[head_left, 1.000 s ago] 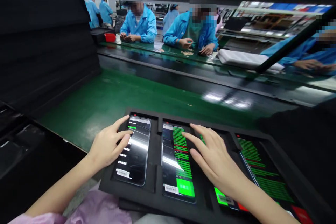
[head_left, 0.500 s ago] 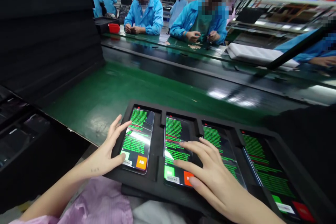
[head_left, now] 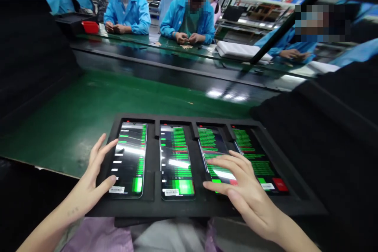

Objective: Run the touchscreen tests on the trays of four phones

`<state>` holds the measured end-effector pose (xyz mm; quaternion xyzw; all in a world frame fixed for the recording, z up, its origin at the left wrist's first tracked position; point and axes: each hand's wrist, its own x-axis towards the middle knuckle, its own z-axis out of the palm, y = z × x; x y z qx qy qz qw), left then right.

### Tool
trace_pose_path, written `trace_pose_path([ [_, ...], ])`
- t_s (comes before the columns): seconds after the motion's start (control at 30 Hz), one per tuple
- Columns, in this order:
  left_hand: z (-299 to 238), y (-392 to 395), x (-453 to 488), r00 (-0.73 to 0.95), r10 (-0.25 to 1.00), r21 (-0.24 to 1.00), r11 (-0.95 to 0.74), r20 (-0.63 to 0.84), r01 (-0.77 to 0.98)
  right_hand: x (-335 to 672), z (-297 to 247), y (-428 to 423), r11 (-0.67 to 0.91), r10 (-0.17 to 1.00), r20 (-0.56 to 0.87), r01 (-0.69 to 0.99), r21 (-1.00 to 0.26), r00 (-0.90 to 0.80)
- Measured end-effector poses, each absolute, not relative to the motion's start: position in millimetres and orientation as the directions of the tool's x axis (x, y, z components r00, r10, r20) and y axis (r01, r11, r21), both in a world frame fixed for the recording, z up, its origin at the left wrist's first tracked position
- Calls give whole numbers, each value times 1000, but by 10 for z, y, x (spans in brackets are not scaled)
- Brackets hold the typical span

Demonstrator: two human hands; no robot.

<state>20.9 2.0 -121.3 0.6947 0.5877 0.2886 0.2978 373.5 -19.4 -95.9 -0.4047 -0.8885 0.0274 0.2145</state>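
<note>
A black foam tray (head_left: 153, 209) holds several lit smartphones side by side. My left hand (head_left: 96, 169) is open at the left edge of the leftmost smartphone (head_left: 130, 161), thumb and a fingertip at its side. The second smartphone (head_left: 176, 161) lies to the right; both show black screens with green bars and a white label at the bottom. My right hand (head_left: 245, 189), fingers spread, hovers over or touches the third smartphone (head_left: 211, 141), hiding part of its screen; I cannot tell which. The rightmost smartphone (head_left: 251, 145) shows green text and a red button.
A green tabletop (head_left: 124, 94) lies beyond the tray. Dark walls stand on both sides. Across a dark strip, people in blue coats (head_left: 130, 12) sit at a bench with a red bin (head_left: 90, 27) and white foam sheets (head_left: 239, 50).
My right hand has moved from the second smartphone to the third. The screens of the two left smartphones switched from green text lists to a shifted page. The camera view turned right.
</note>
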Motion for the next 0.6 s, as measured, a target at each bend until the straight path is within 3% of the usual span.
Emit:
trace_pose_path([
  [0.2,-1181,24,281,71,997,740,-79,41,668,3831,-915,-326,529,810,402,827,-191,-426],
  [0.33,-1171,22,323,42,998,707,-65,49,705,3897,-966,-388,420,879,322,891,-173,-352],
  [0.5,-1278,84,212,27,994,657,-93,110,748,4192,-1051,-559,199,856,513,957,-209,-66],
  [0.6,-1401,178,28,91,978,573,-186,190,798,4364,-1080,-670,63,831,552,973,-224,73],
])
